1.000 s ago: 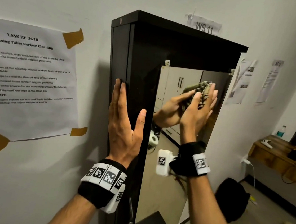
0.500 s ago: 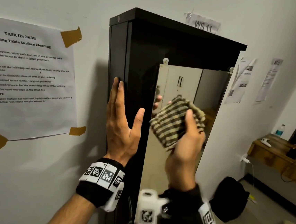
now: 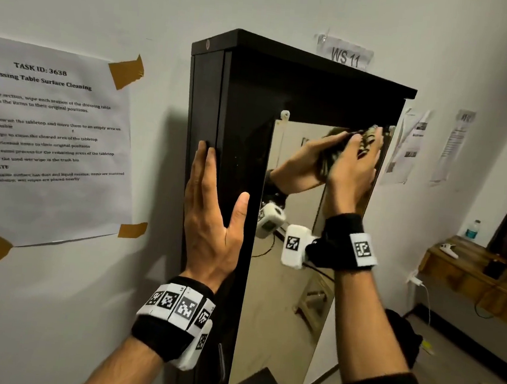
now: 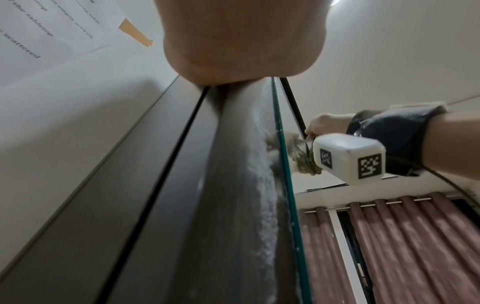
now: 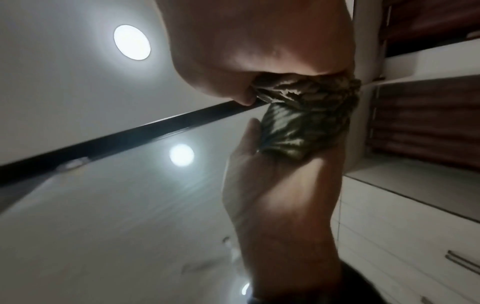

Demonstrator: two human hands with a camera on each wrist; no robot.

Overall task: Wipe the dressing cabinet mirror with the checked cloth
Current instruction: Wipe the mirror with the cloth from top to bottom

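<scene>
The tall dark dressing cabinet (image 3: 245, 98) stands against the white wall, with a long mirror (image 3: 283, 287) on its door. My right hand (image 3: 356, 158) presses the bunched checked cloth (image 3: 370, 138) against the mirror's top right corner. In the right wrist view the thumb pinches the cloth (image 5: 311, 92) against the palm of my right hand (image 5: 259, 41), and both are doubled in the mirror (image 5: 116, 205). My left hand (image 3: 213, 212) lies flat, fingers straight, on the cabinet's left front edge. The left wrist view shows its palm (image 4: 241, 41) on the cabinet, and the cloth (image 4: 303, 162) at the glass.
A taped task sheet (image 3: 43, 140) hangs on the wall to the left. More papers (image 3: 408, 145) hang to the right. A wooden shelf (image 3: 470, 274) at right holds a bottle (image 3: 473, 230) and a controller. A dark bag (image 3: 402, 339) lies on the floor below.
My right hand dipped down and left across the mirror with the cloth, then swept back up to the top right corner. The left hand stayed flat on the cabinet.
</scene>
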